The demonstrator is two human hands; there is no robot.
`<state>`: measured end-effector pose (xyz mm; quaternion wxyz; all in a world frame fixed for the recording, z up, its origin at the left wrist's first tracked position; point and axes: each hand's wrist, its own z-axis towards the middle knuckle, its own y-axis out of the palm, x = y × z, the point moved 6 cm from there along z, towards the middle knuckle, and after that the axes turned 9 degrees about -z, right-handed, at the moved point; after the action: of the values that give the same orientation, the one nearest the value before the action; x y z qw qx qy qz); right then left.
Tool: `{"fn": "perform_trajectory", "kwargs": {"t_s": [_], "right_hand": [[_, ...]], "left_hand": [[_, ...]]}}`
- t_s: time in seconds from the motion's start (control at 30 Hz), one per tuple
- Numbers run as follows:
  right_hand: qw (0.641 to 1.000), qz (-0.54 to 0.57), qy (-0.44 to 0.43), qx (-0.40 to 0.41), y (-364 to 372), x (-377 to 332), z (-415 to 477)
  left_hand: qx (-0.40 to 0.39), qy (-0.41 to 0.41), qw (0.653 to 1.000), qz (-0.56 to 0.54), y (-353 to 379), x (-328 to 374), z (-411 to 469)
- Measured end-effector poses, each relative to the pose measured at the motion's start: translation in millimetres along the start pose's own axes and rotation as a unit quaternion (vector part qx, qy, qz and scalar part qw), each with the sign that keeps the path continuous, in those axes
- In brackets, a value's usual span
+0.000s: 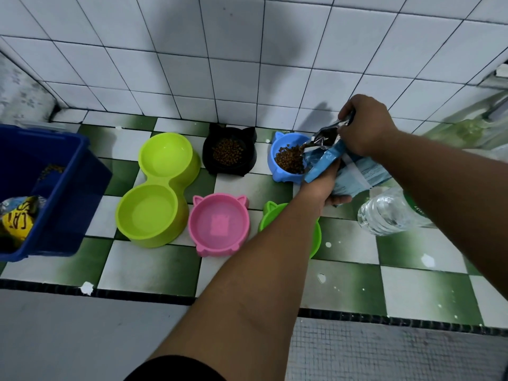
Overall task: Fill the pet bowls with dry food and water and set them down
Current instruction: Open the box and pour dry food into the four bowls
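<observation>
Head view: our left hand (322, 186) cradles and right hand (364, 125) pinches the light-blue foil pouch (323, 158), tipping kibble (289, 160) into the blue cat-eared plastic bowl (286, 178).

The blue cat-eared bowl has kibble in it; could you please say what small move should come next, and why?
Probably tilt the pale blue foil food bag back upright to stop pouring: the blue cat-eared plastic bowl holds about as much kibble as the black cat-eared bowl.

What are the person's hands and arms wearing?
The left hand and right hand are bare: no gloves, rings or watch visible. Forearms uncovered. A black sleeve shows on the left upper arm; no sleeve on the right is in view.
</observation>
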<state>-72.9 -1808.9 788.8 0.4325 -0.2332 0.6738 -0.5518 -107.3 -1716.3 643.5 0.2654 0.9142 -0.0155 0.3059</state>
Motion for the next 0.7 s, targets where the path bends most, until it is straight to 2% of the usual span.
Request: {"fn": "perform_trajectory", "kwargs": {"t_s": [0.1,0.2,0.33,0.47,0.7], "right_hand": [[0.999,0.021,0.019,0.018,-12,8,-7],[0.997,0.051,0.043,0.042,-25,15,-15],[0.989,0.114,0.062,0.066,-37,15,-28],[0.979,0.182,0.058,0.078,-46,8,-39],[0.969,0.238,0.014,0.067,-46,-28,-77]], "left_hand": [[0.002,0.042,0.999,-0.002,2,11,-2],[-0.006,0.025,0.999,-0.034,8,21,-15],[0.011,0.078,0.997,-0.013,7,37,-22],[0.038,0.077,0.994,-0.064,-2,51,-39],[0.04,0.214,0.975,0.031,-52,63,-76]]}}
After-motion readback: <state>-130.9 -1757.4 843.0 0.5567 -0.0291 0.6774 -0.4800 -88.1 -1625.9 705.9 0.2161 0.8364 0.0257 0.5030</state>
